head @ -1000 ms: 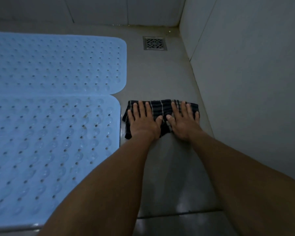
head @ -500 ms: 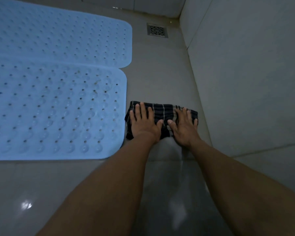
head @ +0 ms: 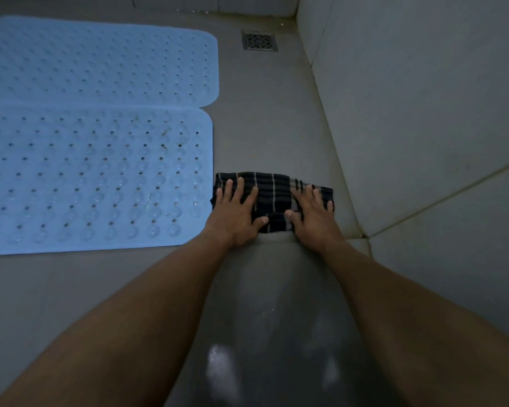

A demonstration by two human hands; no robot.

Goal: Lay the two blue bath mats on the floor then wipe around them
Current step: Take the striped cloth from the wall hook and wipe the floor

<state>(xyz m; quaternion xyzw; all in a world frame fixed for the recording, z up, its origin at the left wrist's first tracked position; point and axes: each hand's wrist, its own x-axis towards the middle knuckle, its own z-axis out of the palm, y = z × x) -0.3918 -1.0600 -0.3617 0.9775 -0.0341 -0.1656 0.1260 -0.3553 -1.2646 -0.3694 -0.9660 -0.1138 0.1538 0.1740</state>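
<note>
1. Two blue mats lie flat on the floor [head: 262,127]. The far mat [head: 100,60] and the near mat [head: 94,180] sit side by side, with their long edges touching.
2. A dark striped cloth [head: 272,195] lies on the floor between the near mat and the wall [head: 409,98]. Its left end is right up against the mat's edge.
3. The left hand [head: 235,212] and the right hand [head: 312,215] both press flat on the cloth. The fingers are spread out, not curled. The hands are a little apart, with the thumbs close together.
4. I think the mats are done and the wiping is under way on the right side.
5. What could go wrong:
   - The cloth could catch the near mat's edge and push it out of place or lift its corner, because the cloth is so close to it.
   - The floor near the person looks shiny, maybe wet. Flat hands could slide too fast and slip off the cloth.
   - The cloth could bunch up under the hands, since nothing grips it.
   - The strip by the wall and the spot near the drain [head: 259,40] could get missed, as they are well ahead of the cloth.
</note>
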